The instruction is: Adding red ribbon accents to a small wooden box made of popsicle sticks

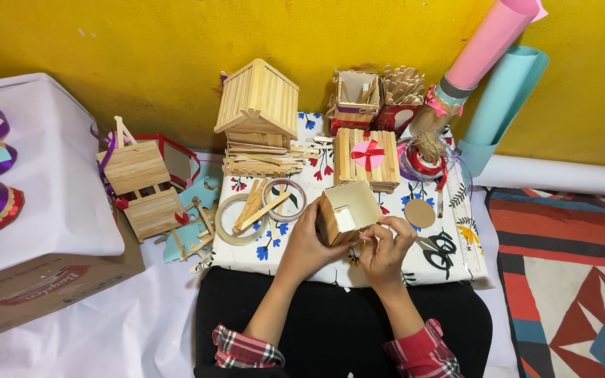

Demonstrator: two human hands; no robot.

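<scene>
Head view, looking down: both hands are closed on a small open wooden box (345, 210) built of craft sticks, held tilted just above the near part of a floral-patterned board (449, 269) that rests on the lap. The left hand (307, 241) wraps the box's left wall; the right hand (385, 250) pinches its lower right corner with the fingertips. Its pale inside looks empty. Just left of it lie two tape rolls (260, 208) with a few loose sticks (255, 204) resting across them. Farther back, a flat stick box with a red bow (367, 157) sits closed, and behind that an open square holder (355, 98) has a few sticks standing in it, next to a red container (400, 105) packed with wooden sticks. A stick-built house (258, 105) stands on a stack of sticks, and scissors (441, 250) lie just right of the right hand.
</scene>
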